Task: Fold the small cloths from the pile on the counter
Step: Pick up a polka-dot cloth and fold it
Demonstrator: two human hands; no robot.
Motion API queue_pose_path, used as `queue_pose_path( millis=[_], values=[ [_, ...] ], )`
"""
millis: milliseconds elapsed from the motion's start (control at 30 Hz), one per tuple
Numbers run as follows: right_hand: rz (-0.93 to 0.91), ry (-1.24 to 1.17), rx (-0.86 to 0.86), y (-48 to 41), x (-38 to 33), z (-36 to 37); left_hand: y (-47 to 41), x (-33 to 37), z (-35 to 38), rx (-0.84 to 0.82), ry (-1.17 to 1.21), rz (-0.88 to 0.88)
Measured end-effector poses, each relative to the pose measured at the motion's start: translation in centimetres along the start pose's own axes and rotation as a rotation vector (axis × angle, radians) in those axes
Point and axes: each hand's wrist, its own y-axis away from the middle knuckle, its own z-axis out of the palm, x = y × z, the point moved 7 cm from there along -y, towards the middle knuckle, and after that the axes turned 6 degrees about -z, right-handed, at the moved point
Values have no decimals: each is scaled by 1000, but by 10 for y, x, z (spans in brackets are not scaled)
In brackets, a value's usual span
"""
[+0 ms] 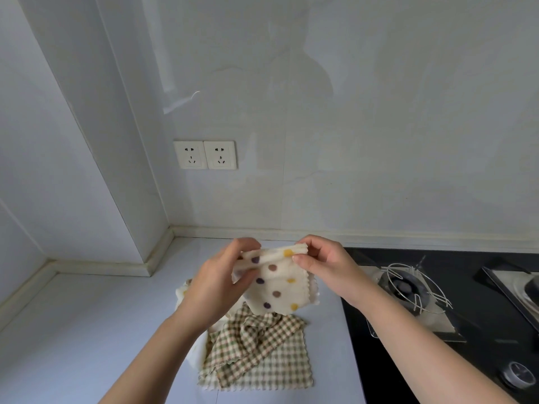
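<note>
A cream cloth with coloured dots (pixel 277 282) hangs in the air above the counter, folded over at its top edge. My left hand (pixel 218 282) grips its upper left corner. My right hand (pixel 323 265) pinches its upper right corner between thumb and fingers. Below them on the counter lies the pile: a crumpled brown-and-green checked cloth (pixel 248 342) on top of a paler flat checked cloth (pixel 277 371). A cream cloth (pixel 181 293) peeks out under my left wrist, mostly hidden.
A light counter (pixel 87 330) runs to a corner at the back left. A black gas hob (pixel 481 330) with a metal pan support (pixel 414 287) sits right of the pile. Two wall sockets (pixel 205 155) are on the tiled wall.
</note>
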Motion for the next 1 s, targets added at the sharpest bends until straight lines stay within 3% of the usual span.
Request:
queue_pose_path(
  millis=[100,233,467,600,767,867,933,1000],
  values=[
    [-28,19,39,1,2,-2,1,5,0,-38,-109,147],
    [-68,105,75,0,0,1,-2,-6,6,-152,-50,52],
    [-183,417,127,-9,-5,10,-4,4,31,-734,232,-133],
    [-189,456,79,-18,-12,8,2,2,38,-992,131,-222],
    [-114,483,95,-22,3,-5,-2,-18,34,-1021,120,-294],
    [-76,496,166,-23,11,-5,-6,-15,32,-996,275,-309],
    [-33,493,262,-25,14,-13,-14,-21,32,-836,459,-336],
    [44,434,366,-25,21,-21,-18,-37,37,-576,743,-474]
  ],
)
